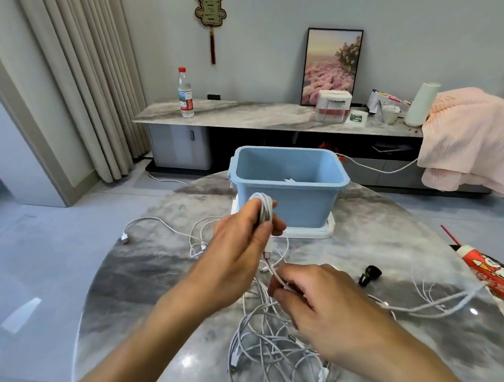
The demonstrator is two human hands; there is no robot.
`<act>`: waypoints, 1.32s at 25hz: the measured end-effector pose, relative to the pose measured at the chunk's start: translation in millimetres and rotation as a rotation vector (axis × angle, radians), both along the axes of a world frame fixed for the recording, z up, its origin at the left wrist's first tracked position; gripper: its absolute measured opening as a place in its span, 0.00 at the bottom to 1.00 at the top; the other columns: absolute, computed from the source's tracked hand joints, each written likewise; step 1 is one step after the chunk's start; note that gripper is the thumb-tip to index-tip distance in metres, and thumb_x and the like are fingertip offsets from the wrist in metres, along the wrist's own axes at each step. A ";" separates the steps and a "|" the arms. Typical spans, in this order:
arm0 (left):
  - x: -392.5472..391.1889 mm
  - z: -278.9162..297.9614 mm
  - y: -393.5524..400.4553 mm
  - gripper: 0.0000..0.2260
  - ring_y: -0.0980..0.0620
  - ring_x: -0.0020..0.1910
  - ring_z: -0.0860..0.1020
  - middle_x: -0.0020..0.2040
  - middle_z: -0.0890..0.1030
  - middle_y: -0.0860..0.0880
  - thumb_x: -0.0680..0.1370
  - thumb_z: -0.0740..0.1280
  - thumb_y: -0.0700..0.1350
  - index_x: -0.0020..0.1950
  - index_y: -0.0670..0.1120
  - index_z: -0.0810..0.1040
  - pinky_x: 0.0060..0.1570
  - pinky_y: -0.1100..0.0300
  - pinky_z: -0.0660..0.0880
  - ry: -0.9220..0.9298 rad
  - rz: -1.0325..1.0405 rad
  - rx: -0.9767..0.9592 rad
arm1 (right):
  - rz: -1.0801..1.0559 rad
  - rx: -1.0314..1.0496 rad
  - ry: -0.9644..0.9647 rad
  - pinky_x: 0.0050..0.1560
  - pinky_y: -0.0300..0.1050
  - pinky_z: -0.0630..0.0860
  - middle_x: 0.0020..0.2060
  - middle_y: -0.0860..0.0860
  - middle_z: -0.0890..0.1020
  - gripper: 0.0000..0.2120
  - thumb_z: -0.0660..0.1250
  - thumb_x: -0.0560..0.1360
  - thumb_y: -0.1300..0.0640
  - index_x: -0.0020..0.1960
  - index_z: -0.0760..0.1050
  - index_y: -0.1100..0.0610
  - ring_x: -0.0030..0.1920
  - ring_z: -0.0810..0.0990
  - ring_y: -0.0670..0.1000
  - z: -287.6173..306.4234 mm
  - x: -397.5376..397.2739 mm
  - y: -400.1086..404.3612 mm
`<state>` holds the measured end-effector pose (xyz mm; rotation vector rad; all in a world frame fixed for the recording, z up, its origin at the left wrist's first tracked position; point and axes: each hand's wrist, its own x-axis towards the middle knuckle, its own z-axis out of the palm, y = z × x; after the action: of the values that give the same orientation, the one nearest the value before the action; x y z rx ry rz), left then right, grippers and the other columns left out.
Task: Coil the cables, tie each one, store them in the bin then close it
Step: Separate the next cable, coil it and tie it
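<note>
While my left hand [242,240] is gripping a coiled white cable [264,209] before the open blue bin [286,187], my right hand [323,307] is pinching its loose end; tangled cables [276,349] are lying on the marble table [138,287], a red carton [493,273] with unreadable print sitting right.

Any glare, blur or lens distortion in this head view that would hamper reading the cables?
Head view: wide-angle bending bows the curtain and table edge; bright glare patches sit on the tabletop; the white cable tangle is soft against grey marble; both hands, left hand and right hand, look sharp enough.
</note>
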<state>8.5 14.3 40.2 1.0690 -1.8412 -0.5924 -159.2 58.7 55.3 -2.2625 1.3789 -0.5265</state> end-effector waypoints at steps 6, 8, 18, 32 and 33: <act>-8.7 6.6 7.0 0.09 0.52 0.46 0.81 0.44 0.83 0.52 0.78 0.60 0.45 0.57 0.45 0.75 0.49 0.52 0.78 0.207 -0.008 0.143 | 0.115 -0.016 0.035 0.32 0.44 0.65 0.26 0.46 0.72 0.16 0.61 0.81 0.46 0.36 0.66 0.50 0.31 0.71 0.48 21.1 -5.9 4.2; -6.3 10.3 7.8 0.09 0.48 0.43 0.81 0.42 0.82 0.48 0.79 0.61 0.45 0.53 0.42 0.76 0.48 0.49 0.77 0.055 -0.102 0.204 | 0.088 -0.233 0.140 0.32 0.45 0.67 0.26 0.44 0.74 0.16 0.58 0.80 0.41 0.39 0.71 0.48 0.29 0.71 0.46 26.1 -18.9 -1.6; 21.2 41.3 10.9 0.10 0.53 0.29 0.67 0.30 0.69 0.47 0.77 0.62 0.43 0.45 0.39 0.79 0.32 0.62 0.65 0.535 -0.521 0.627 | -0.108 -0.686 0.321 0.63 0.57 0.69 0.64 0.55 0.77 0.27 0.55 0.69 0.68 0.65 0.76 0.56 0.64 0.74 0.61 -29.4 -115.2 -82.1; 98.1 19.9 -21.2 0.15 0.53 0.28 0.70 0.28 0.71 0.53 0.75 0.71 0.57 0.37 0.51 0.71 0.32 0.55 0.64 -0.590 0.151 -0.038 | -0.543 0.334 -0.754 0.19 0.29 0.52 0.31 0.48 0.76 0.37 0.85 0.49 0.44 0.54 0.82 0.55 0.21 0.59 0.40 3.0 -185.6 -70.2; 100.6 19.5 -20.8 0.16 0.51 0.27 0.69 0.26 0.69 0.54 0.76 0.71 0.55 0.35 0.52 0.68 0.33 0.55 0.61 -0.670 0.252 -0.086 | -0.638 0.284 -0.816 0.19 0.29 0.52 0.27 0.46 0.71 0.41 0.85 0.44 0.39 0.52 0.82 0.58 0.20 0.58 0.40 -0.8 -199.3 -70.6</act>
<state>109.1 -6.5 59.7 1.5343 -2.2092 0.0124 -358.5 -11.8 54.5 -1.1144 1.5369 -1.1956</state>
